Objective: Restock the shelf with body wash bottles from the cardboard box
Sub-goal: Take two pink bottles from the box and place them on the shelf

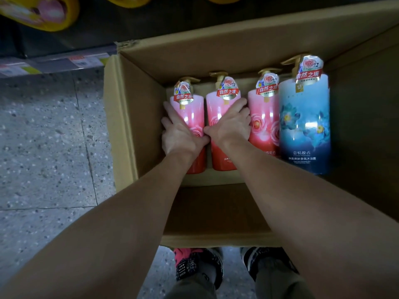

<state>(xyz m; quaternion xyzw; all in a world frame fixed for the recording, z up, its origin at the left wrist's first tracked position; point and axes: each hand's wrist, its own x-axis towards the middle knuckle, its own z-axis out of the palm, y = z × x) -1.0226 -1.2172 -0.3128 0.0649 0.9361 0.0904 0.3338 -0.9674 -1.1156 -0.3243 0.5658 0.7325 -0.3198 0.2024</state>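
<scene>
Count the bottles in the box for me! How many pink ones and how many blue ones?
Pink bottles: 3
Blue bottles: 1
Total: 4 bottles in the cardboard box

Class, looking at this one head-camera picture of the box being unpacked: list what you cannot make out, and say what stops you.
- Head view: lower labels of the two left pink bottles, covered by the left hand and right hand.
- Shelf: cut off by the top edge and dark; its stock is unclear.
- Price tags: too blurred to read.
- Blue bottle: small print too small.
- Box near floor: hidden by forearms.
</scene>
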